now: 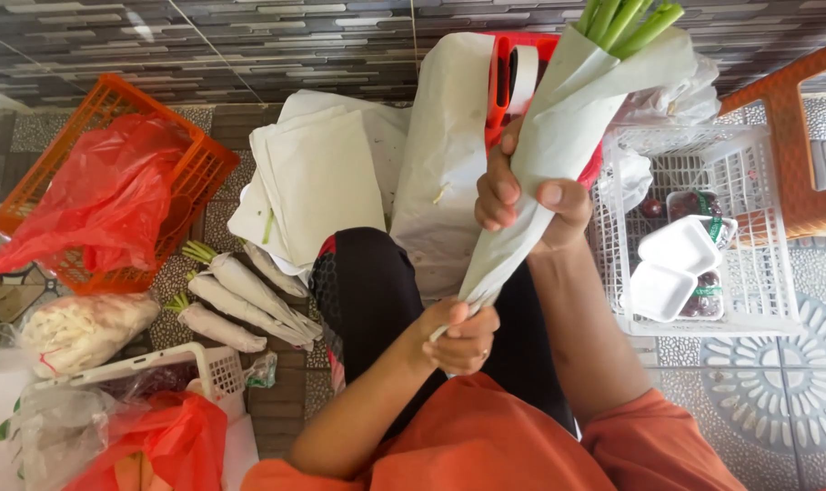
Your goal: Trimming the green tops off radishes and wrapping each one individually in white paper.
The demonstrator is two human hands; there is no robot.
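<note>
**Obs 1:** Head view, looking down over the lap. Both hands are on one paper-wrapped vegetable (559, 150), held up at a slant above the black-trousered knee (367, 291). Green stalks (627, 23) stick out of the wide top end.

**Obs 2:** Grips?

**Obs 1:** The left hand (458, 338) is low, its fingers curled tight round the narrow bottom tip of the paper. The right hand (525, 195) is higher, wrapped round the middle of the cone with the thumb pressed across the front. Neither hand is open.

**Obs 2:** Step, by your reading?

**Obs 1:** I judge the wrap is being closed. The sheet is already rolled round the stalks, and the tail looks pinched or twisted at the bottom. Whether it is fastened, I cannot tell.

**Obs 2:** What does a following move ask for?

**Obs 1:** My guess is that the right hand must hold the roll firm so it doesn't loosen while the tail end is secured. A red holder with a pale roll (513, 77) sits just behind the bundle, within reach.

**Obs 2:** Surroundings?

**Obs 1:**
- Three wrapped white roots (240, 300) lie side by side on the tile floor to the left, leaf stubs showing.
- A stack of white paper sheets (317, 177) lies ahead of the knee.
- An orange crate (195, 173) at far left holds a red plastic bag (104, 200).
- A white basket (750, 273) on the right holds small foam trays (677, 259).
</note>
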